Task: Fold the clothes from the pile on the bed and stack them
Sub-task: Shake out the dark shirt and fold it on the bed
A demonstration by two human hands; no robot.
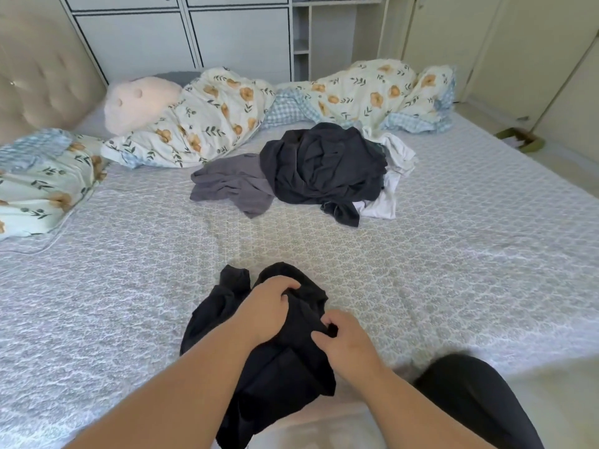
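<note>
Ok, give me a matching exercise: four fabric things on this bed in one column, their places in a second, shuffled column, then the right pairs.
Things:
1. black garment
2. grey garment
3. white garment
4. cream plush cushion

Places:
A. right side of the pile, partly under the dark clothes
B. near the headboard, against the floral duvet
C. at the near edge of the bed, gripped by left hand and right hand
D. left side of the pile, spread on the sheet

Pairs: 1-C, 2-D, 3-A, 4-B
</note>
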